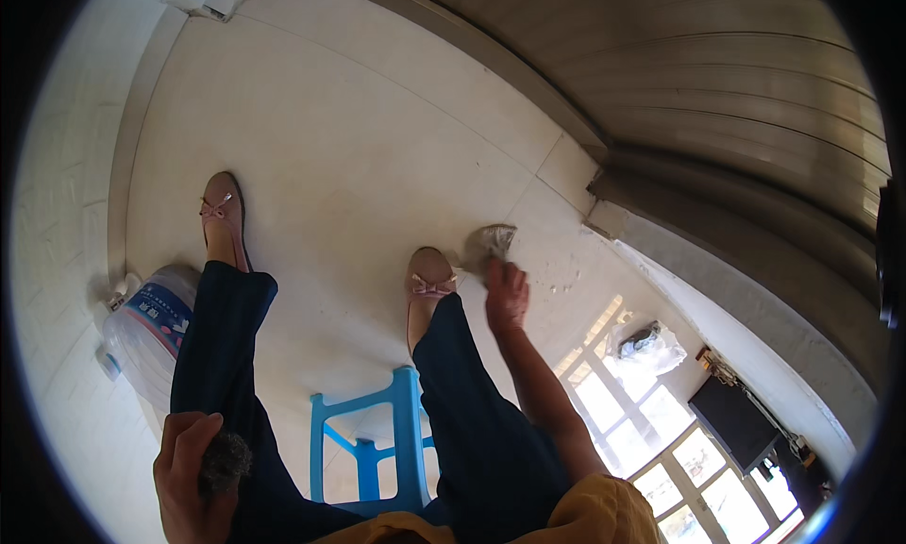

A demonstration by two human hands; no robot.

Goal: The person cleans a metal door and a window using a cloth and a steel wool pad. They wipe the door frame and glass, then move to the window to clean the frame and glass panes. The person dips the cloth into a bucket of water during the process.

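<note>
My left hand (pixel 185 466) is at the lower left, in front of my left thigh, with its fingers closed around a dark grey steel wool scrubber (pixel 228 462). To the right of my right shoe (pixel 430 269), my right hand (pixel 508 298) reaches down to the pale tiled floor (pixel 354 162). It grips a greyish hand tool (pixel 493 244) with a wide, fanned end against the tiles. Blur leaves unclear whether this is a scraper or a brush. Small whitish bits (pixel 563 288) lie on the floor just right of it.
A blue plastic stool (pixel 405 431) stands beneath me. Beside my left leg lies a large clear plastic water bottle (pixel 141 353) near the white wall (pixel 56 261). Ribbed brown panelling (pixel 679 70) runs along the upper right. A plastic bag (pixel 648 349) and a black box-like object (pixel 734 420) are at right.
</note>
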